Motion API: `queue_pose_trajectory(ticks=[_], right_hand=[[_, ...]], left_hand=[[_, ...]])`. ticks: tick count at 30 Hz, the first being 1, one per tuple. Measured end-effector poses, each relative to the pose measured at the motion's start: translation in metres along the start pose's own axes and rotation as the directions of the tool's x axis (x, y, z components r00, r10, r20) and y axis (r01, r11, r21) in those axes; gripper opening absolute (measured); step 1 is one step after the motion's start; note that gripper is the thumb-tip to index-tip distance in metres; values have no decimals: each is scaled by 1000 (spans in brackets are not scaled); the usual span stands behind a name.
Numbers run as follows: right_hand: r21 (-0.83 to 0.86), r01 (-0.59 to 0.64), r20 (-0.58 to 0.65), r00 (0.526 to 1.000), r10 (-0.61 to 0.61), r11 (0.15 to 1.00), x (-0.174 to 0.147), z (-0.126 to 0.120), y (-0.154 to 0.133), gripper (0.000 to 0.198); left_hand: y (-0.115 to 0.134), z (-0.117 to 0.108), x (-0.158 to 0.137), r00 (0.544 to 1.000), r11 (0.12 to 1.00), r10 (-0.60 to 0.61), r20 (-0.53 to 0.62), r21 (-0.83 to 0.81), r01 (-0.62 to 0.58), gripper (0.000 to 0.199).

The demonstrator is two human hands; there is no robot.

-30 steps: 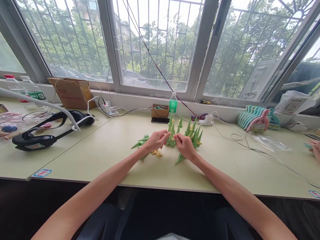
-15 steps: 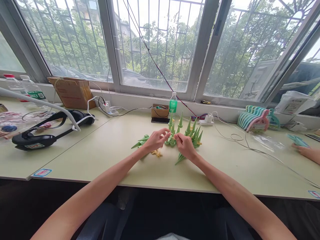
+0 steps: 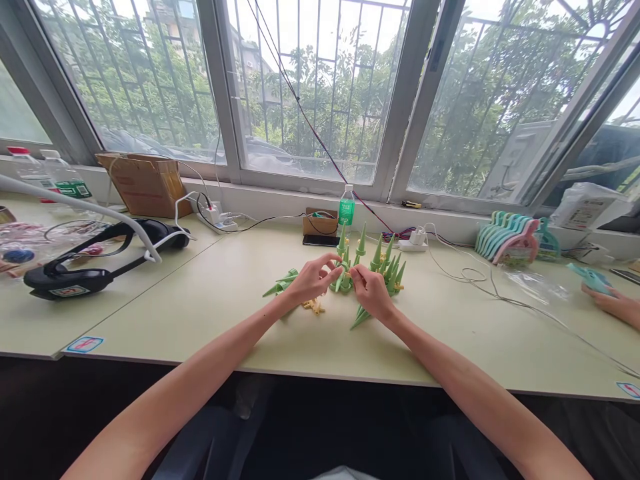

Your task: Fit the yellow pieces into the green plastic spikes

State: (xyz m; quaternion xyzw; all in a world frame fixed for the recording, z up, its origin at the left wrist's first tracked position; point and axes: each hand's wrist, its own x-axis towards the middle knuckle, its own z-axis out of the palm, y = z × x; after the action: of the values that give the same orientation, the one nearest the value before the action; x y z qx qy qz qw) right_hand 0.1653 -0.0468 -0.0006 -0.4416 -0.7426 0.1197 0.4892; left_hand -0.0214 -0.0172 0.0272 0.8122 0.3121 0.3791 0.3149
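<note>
Over the middle of the table my left hand (image 3: 314,279) has its fingers curled at a green plastic spike (image 3: 344,268), which they partly hide. Close beside it, my right hand (image 3: 369,285) pinches a small yellow plastic piece (image 3: 349,274) between thumb and finger, at the green spike. Behind and right of my hands, several green cone-shaped spikes (image 3: 379,255) stand point up, some with yellow pieces on them. More green spikes (image 3: 280,285) lie beyond my left wrist, and others (image 3: 359,317) lie below my right hand. Loose yellow pieces (image 3: 313,307) are heaped near my left wrist.
At the back stand a green-labelled bottle (image 3: 346,208) and a small cardboard box (image 3: 320,225), with a dark phone (image 3: 320,240) in front. A black headset (image 3: 105,260) lies left. Hangers (image 3: 510,239) and cables (image 3: 493,287) are right, where another person's hand (image 3: 613,301) holds something blue-green.
My left fingers have shifted slightly at the green spike; my right hand has barely moved. At the far right, the other person's hand has moved slightly left and up.
</note>
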Motion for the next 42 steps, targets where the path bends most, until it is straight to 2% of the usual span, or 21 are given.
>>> queue_pose_trajectory(ticks=[18,42], right_hand=[[-24,-30,-25,999,29,999,1,0,1,34],[-58,-20,-12,1000,20,998,0,2,2,36]], left_hand=[[3,1,-1,999,998,28,25,58,-30,49],[0,4,0,995,994,90,36,54,-92,24]])
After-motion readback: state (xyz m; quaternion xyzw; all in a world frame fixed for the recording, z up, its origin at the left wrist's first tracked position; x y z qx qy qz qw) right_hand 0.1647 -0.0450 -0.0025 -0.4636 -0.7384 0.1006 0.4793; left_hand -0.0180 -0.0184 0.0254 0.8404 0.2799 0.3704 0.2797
